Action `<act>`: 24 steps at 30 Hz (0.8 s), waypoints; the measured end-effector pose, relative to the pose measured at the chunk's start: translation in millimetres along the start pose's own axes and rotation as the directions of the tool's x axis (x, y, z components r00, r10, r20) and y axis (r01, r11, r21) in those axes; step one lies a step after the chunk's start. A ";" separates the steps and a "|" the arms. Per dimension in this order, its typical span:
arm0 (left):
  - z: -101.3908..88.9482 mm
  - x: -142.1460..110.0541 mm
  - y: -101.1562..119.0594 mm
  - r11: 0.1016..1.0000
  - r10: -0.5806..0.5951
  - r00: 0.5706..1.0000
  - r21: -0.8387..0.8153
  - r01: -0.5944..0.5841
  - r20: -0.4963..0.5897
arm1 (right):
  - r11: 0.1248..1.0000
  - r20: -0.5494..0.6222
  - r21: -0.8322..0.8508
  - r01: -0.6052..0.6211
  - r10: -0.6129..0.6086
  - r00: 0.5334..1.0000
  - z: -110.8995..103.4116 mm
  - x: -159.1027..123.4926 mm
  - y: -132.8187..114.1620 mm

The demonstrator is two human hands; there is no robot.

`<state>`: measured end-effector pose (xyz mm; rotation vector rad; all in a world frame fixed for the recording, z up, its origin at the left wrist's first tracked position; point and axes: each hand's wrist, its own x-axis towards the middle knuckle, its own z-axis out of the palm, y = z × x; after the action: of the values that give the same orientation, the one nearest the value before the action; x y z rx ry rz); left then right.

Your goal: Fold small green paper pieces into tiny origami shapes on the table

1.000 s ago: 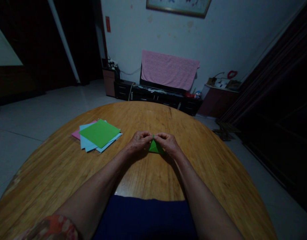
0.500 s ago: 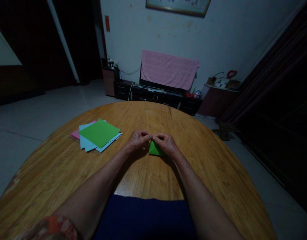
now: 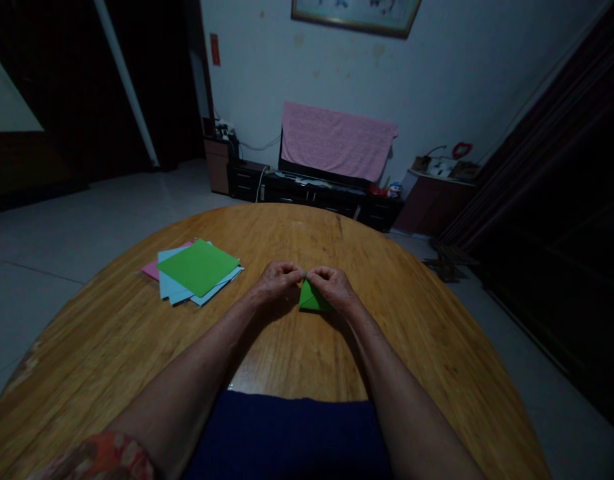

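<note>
A folded piece of green paper (image 3: 313, 298) lies on the wooden table in front of me, with crease or edge lines showing on its near part. My left hand (image 3: 281, 277) pinches its far tip from the left, thumb and forefinger pressed together. From the right, my right hand (image 3: 333, 285) pinches the same tip and covers the paper's right side. The fingertips of both hands nearly meet there. To the left rests a loose stack of square paper sheets, a green sheet (image 3: 199, 267) on top, light blue sheets (image 3: 175, 291) and a pink one (image 3: 151, 269) beneath.
The round wooden table (image 3: 411, 333) fills the foreground. Beyond its far edge stands a low black cabinet (image 3: 287, 190) with a pink cloth (image 3: 337, 141) draped over a screen-like object. A side cabinet (image 3: 431, 207) holding small items stands at the right.
Both hands keep their pinch on the green paper's far tip, and the fingers have shifted very slightly. A little green now shows between the fingertips. The stack has stayed put.
</note>
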<state>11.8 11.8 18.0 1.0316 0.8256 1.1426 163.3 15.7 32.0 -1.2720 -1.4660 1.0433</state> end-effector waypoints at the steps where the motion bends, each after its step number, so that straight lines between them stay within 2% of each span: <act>1: 0.0 0.0 -0.8 1.000 -0.013 1.000 -0.020 0.013 0.005 | 1.000 -0.014 0.003 0.005 -0.005 1.000 0.2 0.2 -0.1; 7: 0.8 -2.3 0.1 0.997 -0.049 0.999 -0.054 0.050 0.017 | 0.999 -0.029 0.047 -0.001 0.003 1.000 1.2 -1.7 -0.5; 16: 1.0 -5.5 8.6 0.998 -0.044 0.998 0.036 0.043 0.045 | 0.997 0.010 0.075 0.019 -0.020 1.000 2.0 -0.1 2.8; 20: 0.1 -3.7 7.7 0.998 -0.062 0.998 0.017 0.062 0.017 | 0.996 -0.008 0.089 0.009 -0.009 1.000 1.7 -1.1 4.2; 24: -1.3 -2.6 5.8 0.999 -0.030 1.000 0.012 0.030 -0.004 | 0.997 0.028 0.071 -0.005 0.004 1.000 1.1 -1.6 4.5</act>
<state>8.1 10.1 23.1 1.0242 0.8493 1.1151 163.3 14.6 27.3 -1.2153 -1.4347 1.1104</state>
